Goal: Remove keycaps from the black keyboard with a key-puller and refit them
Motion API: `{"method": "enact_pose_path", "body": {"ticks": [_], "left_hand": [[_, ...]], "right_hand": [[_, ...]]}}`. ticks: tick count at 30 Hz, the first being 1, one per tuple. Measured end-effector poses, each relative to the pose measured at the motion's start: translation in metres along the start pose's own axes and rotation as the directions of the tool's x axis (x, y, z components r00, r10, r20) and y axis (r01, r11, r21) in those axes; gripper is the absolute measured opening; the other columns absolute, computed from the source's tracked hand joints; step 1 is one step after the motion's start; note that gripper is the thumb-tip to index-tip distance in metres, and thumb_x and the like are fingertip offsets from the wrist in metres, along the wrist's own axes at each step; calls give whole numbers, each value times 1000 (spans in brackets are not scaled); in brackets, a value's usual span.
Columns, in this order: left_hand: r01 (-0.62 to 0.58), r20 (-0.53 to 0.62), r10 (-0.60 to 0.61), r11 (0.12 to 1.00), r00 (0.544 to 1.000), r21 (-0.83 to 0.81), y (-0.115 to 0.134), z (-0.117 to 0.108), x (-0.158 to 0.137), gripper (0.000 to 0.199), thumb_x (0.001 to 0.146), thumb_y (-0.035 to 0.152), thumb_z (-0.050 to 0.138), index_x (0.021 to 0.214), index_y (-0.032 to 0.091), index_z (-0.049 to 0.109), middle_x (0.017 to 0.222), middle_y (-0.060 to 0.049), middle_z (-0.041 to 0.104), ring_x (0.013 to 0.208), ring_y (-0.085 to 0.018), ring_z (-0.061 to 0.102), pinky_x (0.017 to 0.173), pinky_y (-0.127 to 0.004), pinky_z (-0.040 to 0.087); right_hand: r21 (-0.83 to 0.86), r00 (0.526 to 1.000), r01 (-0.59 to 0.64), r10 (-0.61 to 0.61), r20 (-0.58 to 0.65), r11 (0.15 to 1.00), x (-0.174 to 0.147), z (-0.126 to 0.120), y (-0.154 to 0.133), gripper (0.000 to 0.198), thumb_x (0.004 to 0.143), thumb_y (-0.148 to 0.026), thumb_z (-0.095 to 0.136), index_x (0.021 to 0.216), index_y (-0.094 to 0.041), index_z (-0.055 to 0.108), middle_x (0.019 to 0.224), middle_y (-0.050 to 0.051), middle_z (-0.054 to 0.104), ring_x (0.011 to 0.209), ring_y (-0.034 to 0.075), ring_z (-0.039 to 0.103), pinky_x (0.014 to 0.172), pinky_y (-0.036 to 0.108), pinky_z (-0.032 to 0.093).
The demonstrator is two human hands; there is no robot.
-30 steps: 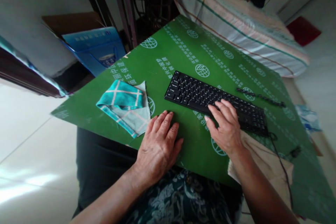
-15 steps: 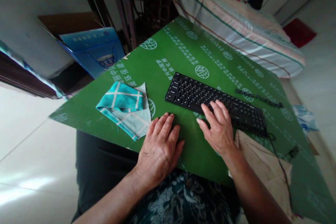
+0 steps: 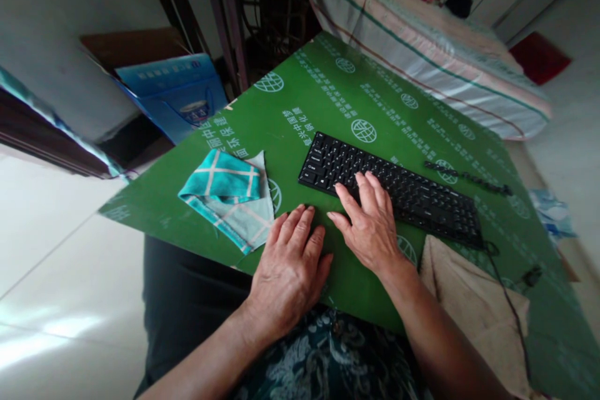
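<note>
A black computer keyboard (image 3: 417,197) lies at a slant on the green table (image 3: 309,181). My right hand (image 3: 368,222) is open and holds nothing, its fingertips over the keyboard's near edge, around the lower keys; whether they press any key I cannot tell. Flat on the table near its front edge rests my left hand (image 3: 293,259), open, fingers stretched out. Just left of it lies a folded turquoise checked cloth (image 3: 229,178), its pale underside partly turned up. A beige cloth (image 3: 464,300) sits right of my right forearm, with the keyboard's cable running over it.
Beyond the keyboard lies a strip of small black pieces (image 3: 469,178). The cable's dark plug end (image 3: 532,275) is at the right. A blue carton bag (image 3: 178,97) stands left of the table. A bed (image 3: 422,31) borders the far side.
My right hand has shifted left along the keyboard's near edge, uncovering more of its right part. My left hand stays in place. The whole view has moved slightly.
</note>
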State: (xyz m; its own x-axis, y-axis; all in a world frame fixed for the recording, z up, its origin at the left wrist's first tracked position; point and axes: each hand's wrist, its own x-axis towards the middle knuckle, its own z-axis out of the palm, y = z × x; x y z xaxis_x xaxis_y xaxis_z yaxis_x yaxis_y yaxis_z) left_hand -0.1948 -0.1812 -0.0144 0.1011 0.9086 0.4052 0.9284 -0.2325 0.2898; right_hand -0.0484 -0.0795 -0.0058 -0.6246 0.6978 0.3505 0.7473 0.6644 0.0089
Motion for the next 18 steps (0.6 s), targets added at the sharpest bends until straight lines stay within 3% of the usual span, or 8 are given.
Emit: {"method": "enact_pose_path", "body": {"ticks": [18], "left_hand": [[0,-7,0,1000,1000,2,2,0,2,30,85,26,54,105,7,63,126,-22,57,120,-36,50,99,-54,43]], "right_hand": [[24,1000,0,1,-17,1000,2,6,-3,41,89,-40,52,126,-21,54,139,18,42,132,34,31,98,54,36]]}}
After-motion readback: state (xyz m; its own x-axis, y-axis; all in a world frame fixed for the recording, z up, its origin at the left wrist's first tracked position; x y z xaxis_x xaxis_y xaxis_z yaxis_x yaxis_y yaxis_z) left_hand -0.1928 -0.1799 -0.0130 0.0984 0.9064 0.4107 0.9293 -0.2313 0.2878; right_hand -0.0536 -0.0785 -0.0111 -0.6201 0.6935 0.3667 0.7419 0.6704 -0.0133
